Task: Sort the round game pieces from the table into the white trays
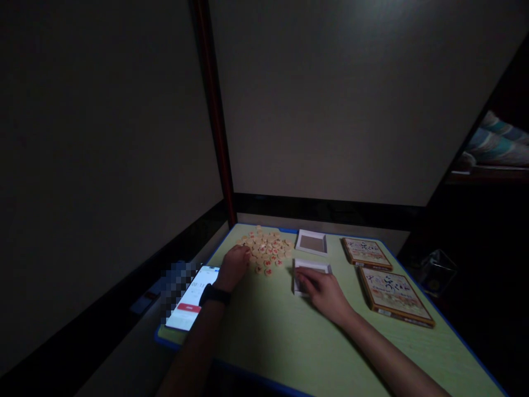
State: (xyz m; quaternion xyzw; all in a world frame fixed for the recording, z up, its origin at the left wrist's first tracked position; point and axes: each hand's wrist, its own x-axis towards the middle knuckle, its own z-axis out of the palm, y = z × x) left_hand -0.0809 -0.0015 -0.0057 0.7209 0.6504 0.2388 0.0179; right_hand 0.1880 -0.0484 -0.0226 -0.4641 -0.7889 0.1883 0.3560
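Closely, left hand point(235, 266) at small pale wooden tiles point(268, 251)

Green table point(281, 336): tiles point(266, 248), trays point(312, 242), boxes point(394, 295), phone point(192, 300)

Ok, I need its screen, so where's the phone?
In the head view the phone lies lit at the table's near left edge, just left of the wrist of the left hand, nearer than the pile of game pieces.

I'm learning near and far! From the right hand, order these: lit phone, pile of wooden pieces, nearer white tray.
1. Shallow white cardboard tray, under the right hand fingers.
2. Pile of pale wooden game pieces, to its left.
3. Lit white-screened phone, farthest left.
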